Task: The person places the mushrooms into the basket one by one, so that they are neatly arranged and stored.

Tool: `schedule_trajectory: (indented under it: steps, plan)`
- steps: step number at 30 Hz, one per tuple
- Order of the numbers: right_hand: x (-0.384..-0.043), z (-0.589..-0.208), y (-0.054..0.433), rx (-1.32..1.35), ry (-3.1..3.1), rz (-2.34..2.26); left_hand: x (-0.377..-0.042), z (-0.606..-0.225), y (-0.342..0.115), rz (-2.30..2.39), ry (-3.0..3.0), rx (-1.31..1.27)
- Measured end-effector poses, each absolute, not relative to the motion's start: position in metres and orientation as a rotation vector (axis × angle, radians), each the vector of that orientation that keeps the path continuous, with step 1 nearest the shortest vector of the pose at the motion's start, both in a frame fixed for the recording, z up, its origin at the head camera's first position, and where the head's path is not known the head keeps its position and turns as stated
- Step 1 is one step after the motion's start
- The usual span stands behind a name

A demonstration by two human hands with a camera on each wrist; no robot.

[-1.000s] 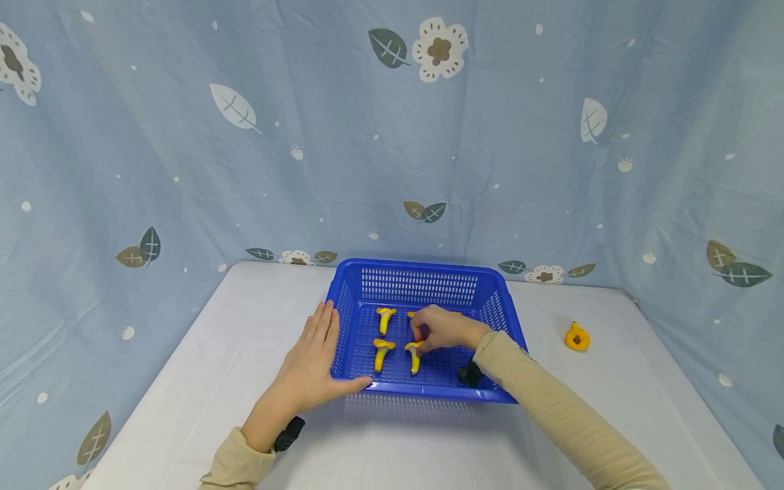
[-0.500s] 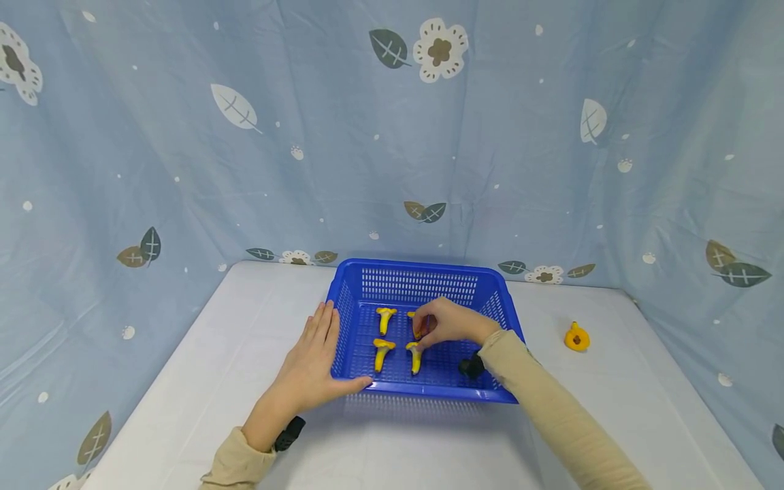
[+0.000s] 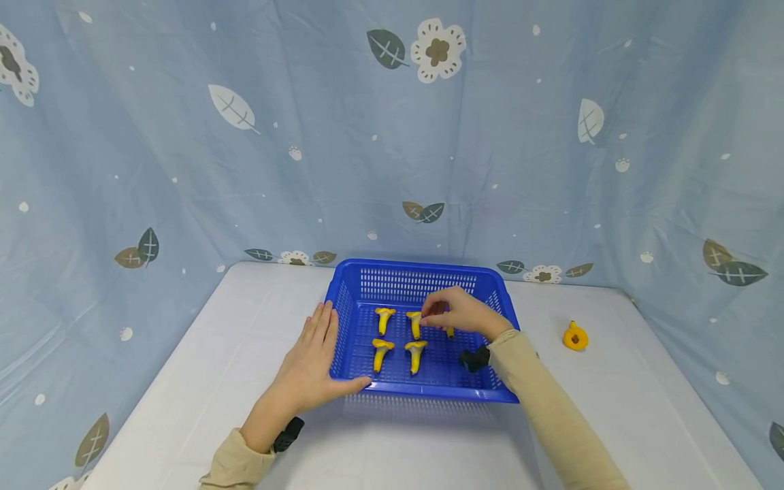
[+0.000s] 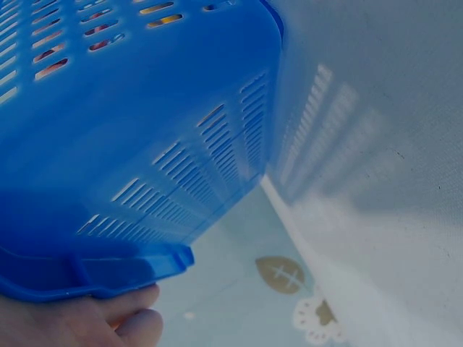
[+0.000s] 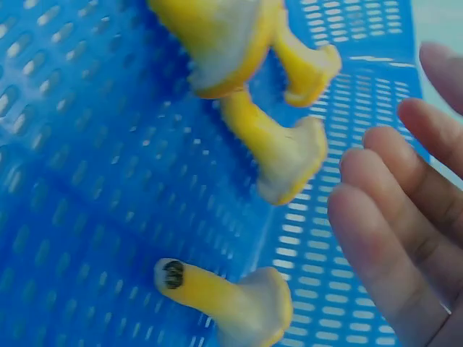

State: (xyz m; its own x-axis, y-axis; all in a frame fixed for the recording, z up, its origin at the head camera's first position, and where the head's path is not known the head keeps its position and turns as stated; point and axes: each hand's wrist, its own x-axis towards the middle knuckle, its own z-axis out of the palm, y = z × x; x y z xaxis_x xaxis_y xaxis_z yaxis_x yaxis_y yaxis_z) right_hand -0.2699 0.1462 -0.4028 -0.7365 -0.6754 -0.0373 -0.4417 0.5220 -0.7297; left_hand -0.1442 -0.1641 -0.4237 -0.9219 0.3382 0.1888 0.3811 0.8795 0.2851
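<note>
In the head view a blue plastic basket [image 3: 422, 391] holds several yellow trumpet-shaped mushrooms. Two lie in front, a left one [image 3: 381, 354] and a middle one [image 3: 415, 355]. Behind them are another left one [image 3: 384, 320], a middle one [image 3: 414, 325] and one partly hidden at the right [image 3: 450, 333]. My right hand [image 3: 456, 309] hovers over the back row, fingers loosely bent. The right wrist view shows its fingers [image 5: 391, 260] apart from the nearest mushroom [image 5: 253, 307]. My left hand [image 3: 306, 364] rests straight-fingered along the basket's left rim, thumb on the front corner.
A small orange pumpkin-shaped piece [image 3: 575, 337] with a brown centre lies on the white table [image 3: 612, 401], right of the basket. A blue patterned curtain [image 3: 343, 136] hangs behind and around the table. Each wrist carries a black camera.
My right hand has moved up and right from the front middle mushroom, over the back middle one, towards the back right one. The left hand and basket stay in place.
</note>
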Motion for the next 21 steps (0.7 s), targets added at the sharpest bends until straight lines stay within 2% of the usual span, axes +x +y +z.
schedule_trajectory:
  steps: [15, 21]
  plan:
    - [-0.261, -0.391, 0.162, -0.772, 2.602, -1.325, -0.144, -0.425, -0.165, -0.482, -2.918, -0.56]
    - [-0.256, -0.382, 0.172, -0.822, 2.564, -1.576, -0.144, -0.425, -0.165, -0.481, -2.909, -0.565]
